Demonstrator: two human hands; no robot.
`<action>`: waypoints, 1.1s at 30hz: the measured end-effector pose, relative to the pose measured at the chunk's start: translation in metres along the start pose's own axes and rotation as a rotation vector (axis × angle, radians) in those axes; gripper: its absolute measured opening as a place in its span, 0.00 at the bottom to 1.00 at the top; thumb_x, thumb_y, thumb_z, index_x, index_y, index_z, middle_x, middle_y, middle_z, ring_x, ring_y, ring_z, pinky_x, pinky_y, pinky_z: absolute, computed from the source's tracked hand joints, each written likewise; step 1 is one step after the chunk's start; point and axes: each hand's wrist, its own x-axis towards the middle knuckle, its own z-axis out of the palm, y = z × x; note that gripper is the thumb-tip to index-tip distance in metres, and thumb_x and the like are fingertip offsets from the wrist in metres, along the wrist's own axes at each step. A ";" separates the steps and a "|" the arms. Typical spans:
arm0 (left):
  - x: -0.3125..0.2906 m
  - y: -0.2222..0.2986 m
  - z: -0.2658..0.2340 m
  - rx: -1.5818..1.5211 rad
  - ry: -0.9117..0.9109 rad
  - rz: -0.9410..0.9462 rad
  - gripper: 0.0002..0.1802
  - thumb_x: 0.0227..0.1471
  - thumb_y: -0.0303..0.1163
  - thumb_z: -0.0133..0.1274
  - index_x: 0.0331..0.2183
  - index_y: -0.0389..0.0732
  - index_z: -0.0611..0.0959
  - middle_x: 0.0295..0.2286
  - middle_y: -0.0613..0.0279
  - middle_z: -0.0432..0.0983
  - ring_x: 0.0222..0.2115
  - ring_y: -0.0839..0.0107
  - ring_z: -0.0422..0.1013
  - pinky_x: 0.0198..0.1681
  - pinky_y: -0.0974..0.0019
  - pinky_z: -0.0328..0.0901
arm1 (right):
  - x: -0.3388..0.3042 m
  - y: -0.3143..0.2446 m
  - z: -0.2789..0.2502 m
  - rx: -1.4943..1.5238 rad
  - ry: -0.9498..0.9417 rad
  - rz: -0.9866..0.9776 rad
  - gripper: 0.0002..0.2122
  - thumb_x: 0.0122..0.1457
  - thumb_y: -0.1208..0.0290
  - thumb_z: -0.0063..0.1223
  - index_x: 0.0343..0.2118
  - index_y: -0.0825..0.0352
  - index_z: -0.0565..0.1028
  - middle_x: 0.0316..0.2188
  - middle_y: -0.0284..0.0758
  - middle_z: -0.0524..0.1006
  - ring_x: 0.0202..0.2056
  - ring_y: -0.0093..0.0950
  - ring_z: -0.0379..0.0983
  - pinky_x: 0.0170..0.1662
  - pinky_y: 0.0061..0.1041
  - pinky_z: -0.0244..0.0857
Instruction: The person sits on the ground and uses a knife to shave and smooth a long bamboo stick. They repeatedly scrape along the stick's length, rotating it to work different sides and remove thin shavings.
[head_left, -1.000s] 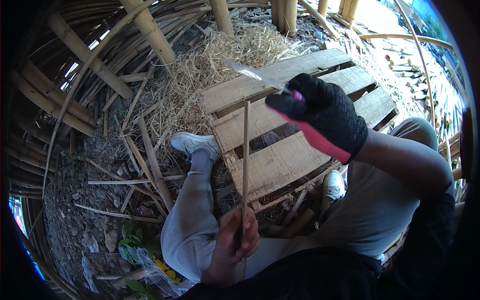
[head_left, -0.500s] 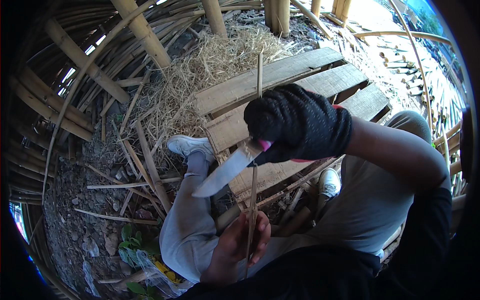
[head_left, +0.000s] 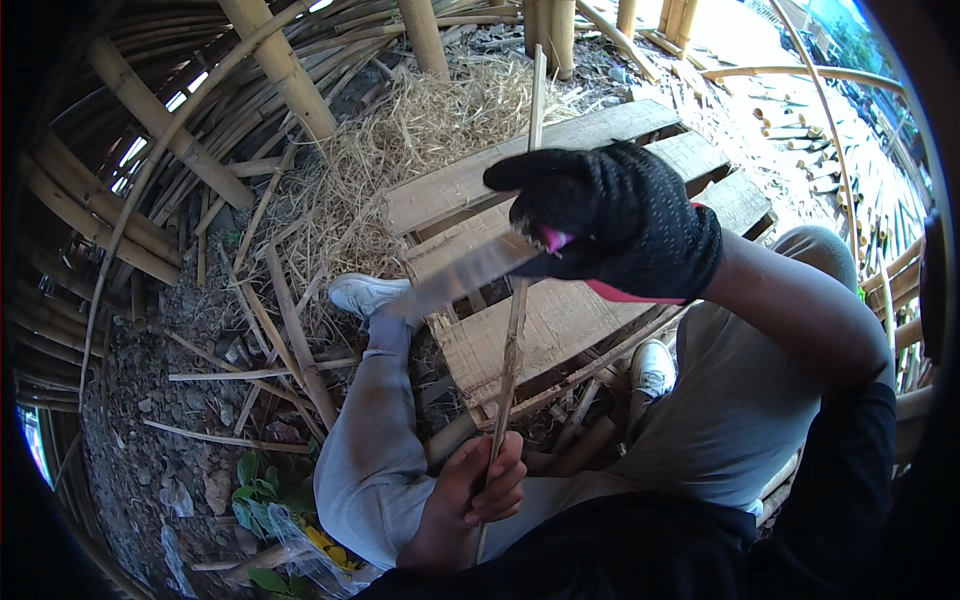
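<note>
My bare left hand [head_left: 482,480] is closed around the lower part of a long, thin bamboo strip [head_left: 513,345]. The strip runs up and away from me, passes behind my right hand and comes out beyond it. In a black dotted glove with pink-red trim, my right hand [head_left: 610,222] grips a knife [head_left: 465,275], its index finger stretched to the left. A bit of pink handle shows at the fist, and the broad blade points left, smeared by motion. Whether the blade touches the strip I cannot tell. Below both lies a slatted wooden platform [head_left: 560,325].
Dry shavings [head_left: 400,150] are heaped beyond the platform. Bamboo poles [head_left: 280,65] slant up at the left. Loose strips [head_left: 290,330] lie on stony ground beside my left leg [head_left: 375,450]. Cut bamboo pieces [head_left: 800,132] lie in sunlight at far right.
My left fingers have closed more tightly around the strip, which now reaches farther up and leans more to the right. The gloved hand and knife have shifted slightly right; its index finger has stretched out.
</note>
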 end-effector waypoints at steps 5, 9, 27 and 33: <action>0.003 -0.001 -0.001 -0.059 0.020 -0.038 0.21 0.68 0.49 0.38 0.31 0.42 0.66 0.14 0.70 0.59 0.07 0.82 0.56 0.10 0.78 0.52 | -0.010 -0.010 0.003 0.045 -0.347 -0.099 0.14 0.50 0.59 0.67 0.35 0.58 0.76 0.35 0.33 0.75 0.32 0.35 0.76 0.35 0.34 0.70; 0.004 -0.004 -0.003 -0.008 -0.026 -0.065 0.23 0.67 0.51 0.39 0.31 0.40 0.65 0.15 0.67 0.60 0.08 0.79 0.58 0.10 0.76 0.55 | 0.001 0.004 -0.005 0.011 -0.237 -0.139 0.12 0.52 0.59 0.65 0.34 0.58 0.76 0.29 0.32 0.75 0.31 0.36 0.75 0.35 0.35 0.69; 0.007 -0.002 0.005 0.335 0.261 -0.009 0.27 0.65 0.60 0.35 0.28 0.46 0.64 0.11 0.73 0.53 0.06 0.83 0.50 0.11 0.77 0.46 | 0.014 0.032 -0.051 -0.300 0.159 0.406 0.13 0.62 0.69 0.59 0.48 0.66 0.78 0.32 0.31 0.81 0.34 0.21 0.77 0.41 0.22 0.71; 0.010 0.002 0.007 0.232 0.349 -0.051 0.28 0.63 0.64 0.34 0.26 0.49 0.62 0.09 0.75 0.51 0.05 0.83 0.48 0.09 0.77 0.43 | 0.007 -0.011 -0.043 0.268 -0.437 0.934 0.09 0.63 0.68 0.53 0.40 0.63 0.83 0.29 0.35 0.79 0.31 0.26 0.76 0.35 0.27 0.69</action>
